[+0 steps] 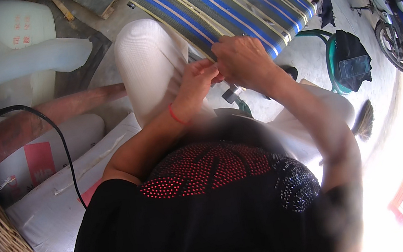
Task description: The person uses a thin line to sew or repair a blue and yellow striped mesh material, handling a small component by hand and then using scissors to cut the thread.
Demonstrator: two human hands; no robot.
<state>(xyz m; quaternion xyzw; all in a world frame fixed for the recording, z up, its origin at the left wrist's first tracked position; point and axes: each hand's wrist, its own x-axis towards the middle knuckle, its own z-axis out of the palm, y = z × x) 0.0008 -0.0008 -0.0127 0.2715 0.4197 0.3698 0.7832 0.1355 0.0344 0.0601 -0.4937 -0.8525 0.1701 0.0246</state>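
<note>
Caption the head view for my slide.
Left hand and right hand close together at the edge of a blue-and-olive striped woven panel.

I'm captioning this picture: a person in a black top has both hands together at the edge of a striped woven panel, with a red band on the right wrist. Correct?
Not quite: the head view shows the red band on the left wrist, not the right wrist. The rest stands.
</note>
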